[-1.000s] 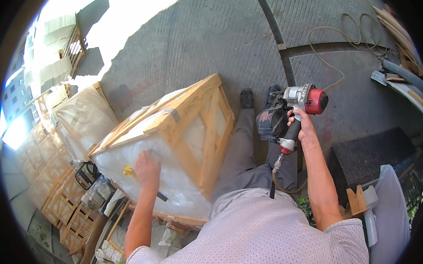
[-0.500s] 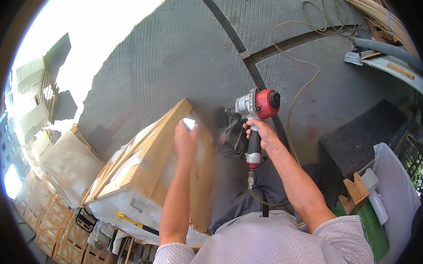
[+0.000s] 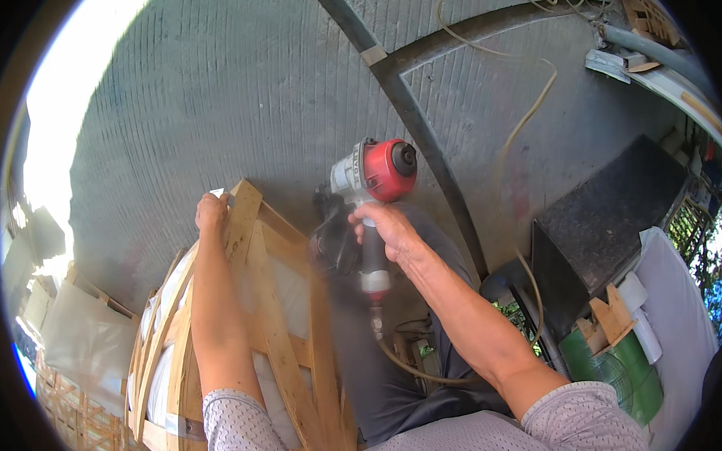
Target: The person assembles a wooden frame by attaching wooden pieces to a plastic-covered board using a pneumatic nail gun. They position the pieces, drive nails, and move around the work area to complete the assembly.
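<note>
Nail gun [image 3: 348, 181], red-capped with a silver body, was in the right hand [image 3: 385, 226], whose fingers wrapped its dark grip, to the right of a wooden crate [image 3: 272, 302]. A thin hose [image 3: 419, 376] curved away from the fitting below the grip. At the crate's far top corner, the left hand [image 3: 211, 212] pinched 1 small bright piece [image 3: 217, 193], fingers narrow; whether that piece touched the wood, I could not tell. Beyond, 2 dark strips [image 3: 425, 124] met on the grey floor [image 3: 222, 101].
</note>
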The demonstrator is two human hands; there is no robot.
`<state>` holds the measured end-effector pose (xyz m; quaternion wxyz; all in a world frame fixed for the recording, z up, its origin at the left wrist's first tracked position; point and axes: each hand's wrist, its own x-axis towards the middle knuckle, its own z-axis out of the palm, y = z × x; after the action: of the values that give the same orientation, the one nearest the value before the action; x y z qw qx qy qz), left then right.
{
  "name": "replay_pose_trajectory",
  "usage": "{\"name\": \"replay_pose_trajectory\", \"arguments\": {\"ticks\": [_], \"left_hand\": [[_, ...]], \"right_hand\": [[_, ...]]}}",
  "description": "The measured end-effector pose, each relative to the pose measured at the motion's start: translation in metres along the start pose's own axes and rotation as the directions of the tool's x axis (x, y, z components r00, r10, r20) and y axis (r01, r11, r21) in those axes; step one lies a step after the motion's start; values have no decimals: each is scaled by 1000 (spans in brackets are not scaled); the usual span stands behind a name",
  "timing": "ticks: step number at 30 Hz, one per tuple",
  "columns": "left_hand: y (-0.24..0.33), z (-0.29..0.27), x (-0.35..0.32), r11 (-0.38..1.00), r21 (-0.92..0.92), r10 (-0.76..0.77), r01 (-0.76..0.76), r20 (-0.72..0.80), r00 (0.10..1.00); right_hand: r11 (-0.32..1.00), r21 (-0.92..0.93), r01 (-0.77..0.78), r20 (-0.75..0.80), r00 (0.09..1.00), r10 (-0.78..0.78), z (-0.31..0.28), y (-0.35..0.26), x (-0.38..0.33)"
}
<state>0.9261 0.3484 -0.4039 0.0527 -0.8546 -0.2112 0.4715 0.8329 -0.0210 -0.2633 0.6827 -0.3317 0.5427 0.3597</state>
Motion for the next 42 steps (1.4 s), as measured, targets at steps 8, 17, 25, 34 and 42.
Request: {"name": "replay_pose_trajectory", "arguments": {"ticks": [8, 17, 25, 34, 42], "left_hand": [[18, 74, 66, 973, 228, -86, 24, 267, 960], [28, 77, 68, 948, 304, -179, 97, 253, 951], [16, 90, 81, 952, 245, 138, -185, 198, 971], [-17, 109, 148, 847, 239, 397, -476, 312, 863], [-22, 104, 136, 804, 319, 403, -501, 327, 855]], "right_hand": [[997, 41, -60, -17, 998, 61, 0, 17, 67], [999, -8, -40, 9, 999, 40, 12, 7, 84], [988, 36, -150, 93, 985, 146, 23, 9, 109], [945, 131, -300, 260, 930, 260, 51, 35, 179], [940, 130, -316, 205, 936, 287, 78, 46, 215]]}}
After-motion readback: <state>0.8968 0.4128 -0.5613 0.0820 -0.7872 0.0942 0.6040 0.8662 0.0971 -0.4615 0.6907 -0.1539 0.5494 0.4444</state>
